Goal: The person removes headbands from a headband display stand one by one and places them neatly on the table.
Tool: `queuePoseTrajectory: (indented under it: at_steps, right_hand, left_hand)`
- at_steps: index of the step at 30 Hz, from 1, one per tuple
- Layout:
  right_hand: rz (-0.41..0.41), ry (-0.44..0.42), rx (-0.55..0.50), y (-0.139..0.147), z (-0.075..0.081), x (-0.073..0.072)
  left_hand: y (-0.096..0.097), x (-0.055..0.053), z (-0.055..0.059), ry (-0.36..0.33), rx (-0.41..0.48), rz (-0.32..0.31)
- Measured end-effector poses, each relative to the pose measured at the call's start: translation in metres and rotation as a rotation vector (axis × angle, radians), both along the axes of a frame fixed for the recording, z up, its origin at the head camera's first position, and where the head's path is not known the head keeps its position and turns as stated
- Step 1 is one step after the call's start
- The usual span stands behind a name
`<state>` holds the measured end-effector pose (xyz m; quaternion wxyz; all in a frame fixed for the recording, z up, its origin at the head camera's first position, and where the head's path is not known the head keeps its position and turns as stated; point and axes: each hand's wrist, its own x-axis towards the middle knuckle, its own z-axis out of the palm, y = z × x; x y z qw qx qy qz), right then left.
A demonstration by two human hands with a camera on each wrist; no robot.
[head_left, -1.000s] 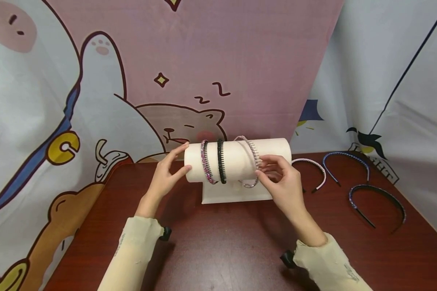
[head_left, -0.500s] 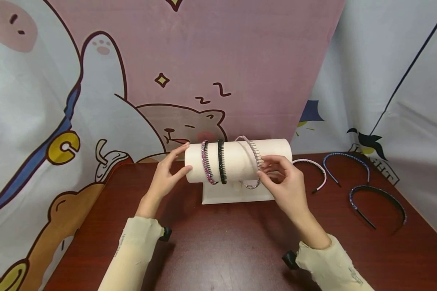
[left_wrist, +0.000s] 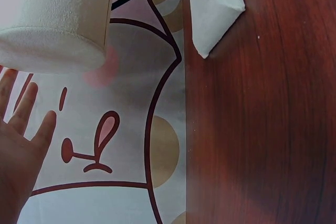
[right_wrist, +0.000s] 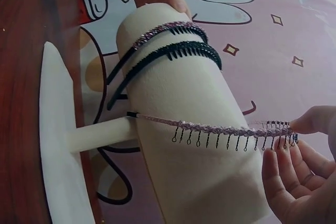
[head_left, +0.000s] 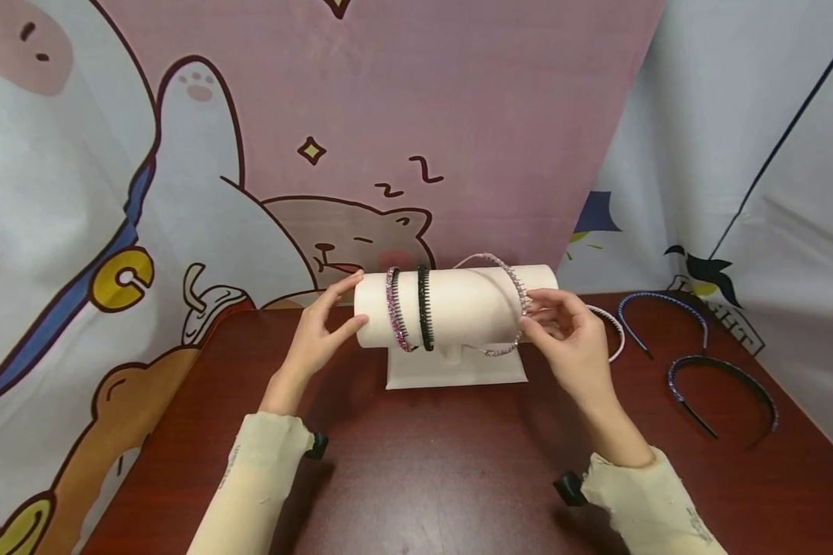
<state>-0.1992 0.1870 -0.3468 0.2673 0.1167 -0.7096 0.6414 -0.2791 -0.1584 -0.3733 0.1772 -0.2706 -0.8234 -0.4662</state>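
Headband (right_wrist: 210, 128), pinched by the right hand (head_left: 572, 339) between thumb and fingers, slants across the white roll (head_left: 465, 308) just left of it; the left hand (head_left: 315, 324), fingers extended, touches the roll's end.

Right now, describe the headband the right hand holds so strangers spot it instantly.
On the dark red table stands a white cylinder display. Near its right end loops a pale headband pinched by the right hand. Its silvery pink sets it apart from the sparkly magenta headband and black headband to its left.
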Motion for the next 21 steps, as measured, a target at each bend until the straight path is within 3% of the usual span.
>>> queuePoseTrajectory:
  at_steps: [6,12,21]
  right_hand:
    - [-0.007,0.003,-0.084,0.007,0.005,0.004]
    - [-0.034,0.026,-0.154,0.015,0.015,0.009]
    - [-0.109,0.003,0.012,0.027,0.022,0.015]
  left_hand:
    - [0.008,0.02,0.021,-0.007,-0.007,-0.008]
    - [0.008,0.021,0.024,-0.011,0.001,-0.012]
    - [0.007,0.022,0.023,-0.017,0.012,-0.018]
